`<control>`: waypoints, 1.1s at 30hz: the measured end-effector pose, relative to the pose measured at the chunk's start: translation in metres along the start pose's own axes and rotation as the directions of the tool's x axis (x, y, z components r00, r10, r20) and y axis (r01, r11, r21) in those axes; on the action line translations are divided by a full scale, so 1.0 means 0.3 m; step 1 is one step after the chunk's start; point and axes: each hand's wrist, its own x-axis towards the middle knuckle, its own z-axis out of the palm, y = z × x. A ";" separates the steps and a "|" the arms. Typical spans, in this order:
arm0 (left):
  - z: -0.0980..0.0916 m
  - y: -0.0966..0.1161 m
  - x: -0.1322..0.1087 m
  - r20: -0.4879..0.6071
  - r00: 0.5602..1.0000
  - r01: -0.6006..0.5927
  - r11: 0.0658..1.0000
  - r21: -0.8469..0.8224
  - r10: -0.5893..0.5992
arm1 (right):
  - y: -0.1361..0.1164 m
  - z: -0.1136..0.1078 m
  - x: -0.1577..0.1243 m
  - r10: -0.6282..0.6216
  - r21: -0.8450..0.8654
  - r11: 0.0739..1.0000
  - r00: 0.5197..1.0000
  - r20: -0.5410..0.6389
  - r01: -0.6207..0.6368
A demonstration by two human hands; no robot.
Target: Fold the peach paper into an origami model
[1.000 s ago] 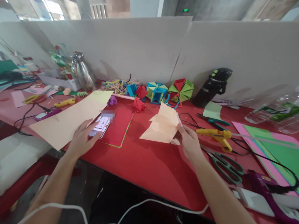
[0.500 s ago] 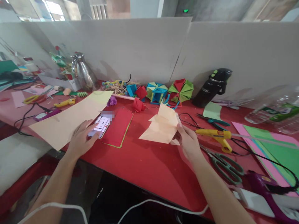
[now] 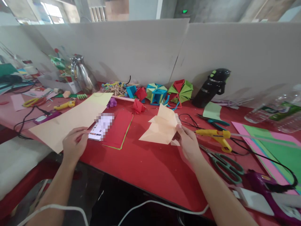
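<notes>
Head view: the right hand [image 3: 188,143] pinches the folded cream paper [image 3: 161,128] at its right edge, thumb on top. The paper's far flaps stand up off the red bench [image 3: 145,163] while its near-left corner rests on it. The paper sits near the middle of the bench, at ten o'clock from that hand.

The left hand [image 3: 74,143] lies at the bench's near edge, fingers loosely curled with nothing in them, on the near corner of a large cream sheet [image 3: 68,121]. I cannot tell whether its thumb touches the phone [image 3: 101,128] just beside it at two o'clock. The phone lies flat with its screen lit, overlapping the cream sheet and a red sheet [image 3: 119,127] at its three o'clock.

A yellow glue gun [image 3: 215,135] lies at three o'clock from the right hand and green-handled scissors [image 3: 227,168] at four o'clock, both apart from the hand. Coloured origami models [image 3: 180,91] stand along the back wall, at twelve o'clock from the folded paper. A black bottle [image 3: 210,87] leans at one o'clock and a metal jug [image 3: 82,75] stands at ten.
</notes>
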 end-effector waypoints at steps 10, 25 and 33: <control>0.001 -0.002 0.004 -0.004 1.000 0.016 0.999 0.050 -0.016 | -0.008 0.006 -0.007 -0.009 -0.009 1.000 1.000 -0.007 0.009; 0.003 -0.004 0.010 0.052 0.998 -0.041 0.996 0.085 0.037 | 0.003 0.002 0.000 0.008 0.011 1.000 1.000 0.001 -0.008; 0.003 0.013 0.022 0.203 0.975 -0.131 0.971 0.199 0.090 | -0.002 0.006 -0.004 0.015 0.007 1.000 1.000 0.000 -0.015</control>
